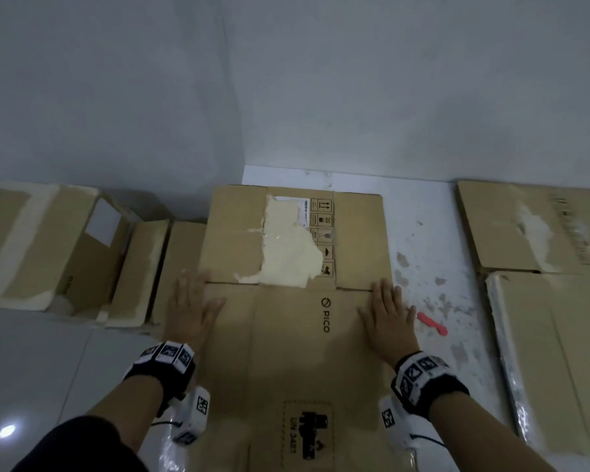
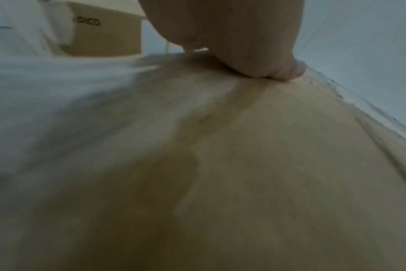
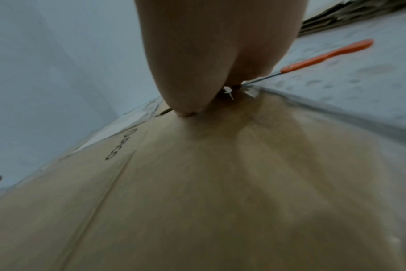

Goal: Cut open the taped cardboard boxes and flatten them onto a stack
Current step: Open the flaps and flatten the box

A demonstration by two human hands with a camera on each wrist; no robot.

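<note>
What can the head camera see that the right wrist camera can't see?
Only the head view shows both whole hands, the left hand and right hand, pressing flat, plus the unflattened boxes at left and the torn label patch.

Only the right wrist view shows the cutter's thin metal blade and the layered edges of the flat cardboard stack.

Both show the flattened PICO box and the orange cutter on the floor.

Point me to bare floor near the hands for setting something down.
Free: stained white floor between the flattened PICO box and the flattened boxes on the right, apart from the orange cutter; grey tile at near left. Crowded: unflattened boxes at left sit tight against the PICO box.
</note>
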